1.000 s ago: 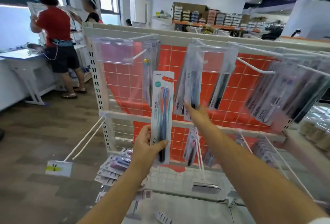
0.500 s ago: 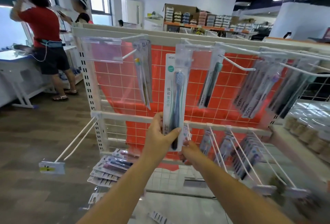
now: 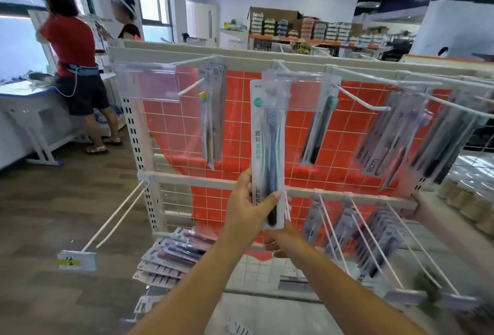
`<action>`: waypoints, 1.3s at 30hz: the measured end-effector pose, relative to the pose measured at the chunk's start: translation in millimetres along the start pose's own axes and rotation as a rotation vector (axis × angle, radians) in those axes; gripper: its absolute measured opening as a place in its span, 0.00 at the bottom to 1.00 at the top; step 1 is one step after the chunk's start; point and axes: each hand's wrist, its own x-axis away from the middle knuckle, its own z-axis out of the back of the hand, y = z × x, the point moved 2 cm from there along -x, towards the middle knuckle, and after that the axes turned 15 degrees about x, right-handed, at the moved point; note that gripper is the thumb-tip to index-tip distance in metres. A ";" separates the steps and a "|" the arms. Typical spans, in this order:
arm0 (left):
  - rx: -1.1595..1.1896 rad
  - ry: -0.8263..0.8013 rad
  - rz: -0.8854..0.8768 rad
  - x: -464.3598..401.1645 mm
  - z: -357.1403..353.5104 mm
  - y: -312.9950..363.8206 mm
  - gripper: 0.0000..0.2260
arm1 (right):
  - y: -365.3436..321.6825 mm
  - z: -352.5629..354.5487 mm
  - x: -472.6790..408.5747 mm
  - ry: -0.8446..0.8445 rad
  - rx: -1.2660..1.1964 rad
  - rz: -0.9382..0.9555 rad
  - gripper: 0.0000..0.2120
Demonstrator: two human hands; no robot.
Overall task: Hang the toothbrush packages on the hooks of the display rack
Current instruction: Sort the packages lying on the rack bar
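Wire-grid display rack [image 3: 149, 147] with white hooks filling the view from 9 to 3 o'clock. At centre, upright toothbrush package [image 3: 268, 147], top against the 12 o'clock hook [image 3: 280, 66], lower end pinched by left hand [image 3: 247, 210]. At 6 o'clock, right hand [image 3: 284, 241] just beneath, fingers hidden, grip impossible to tell.

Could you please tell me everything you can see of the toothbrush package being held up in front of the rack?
The toothbrush package is a long, narrow white card under clear plastic, with teal print and a blue-bristled, dark-handled brush inside. It stands upright before the red grid, its top level with the upper hook. The left hand grips its lower end; the right hand is just beneath.
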 end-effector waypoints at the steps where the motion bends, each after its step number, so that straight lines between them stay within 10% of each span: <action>1: -0.015 -0.008 -0.004 -0.8 -0.6 -1.4 0.22 | -2.0 -0.1 -0.9 -0.003 -0.001 0.017 0.21; 15: -0.383 -0.028 -0.074 -36.3 -16.8 -14.8 0.31 | -26.1 5.4 -16.9 -0.042 0.054 0.127 0.01; 20: -0.421 -0.051 0.021 -75.5 -21.0 -37.0 0.32 | -26.7 11.8 -41.6 -0.050 0.054 0.086 0.19; 30: -0.582 -0.031 0.044 -99.0 -17.5 -45.3 0.33 | -29.1 27.2 -24.2 0.007 0.092 0.066 0.21; 39: -1.196 -0.191 0.221 -51.3 49.7 -63.7 0.30 | -37.7 2.0 9.9 0.099 0.384 0.191 0.20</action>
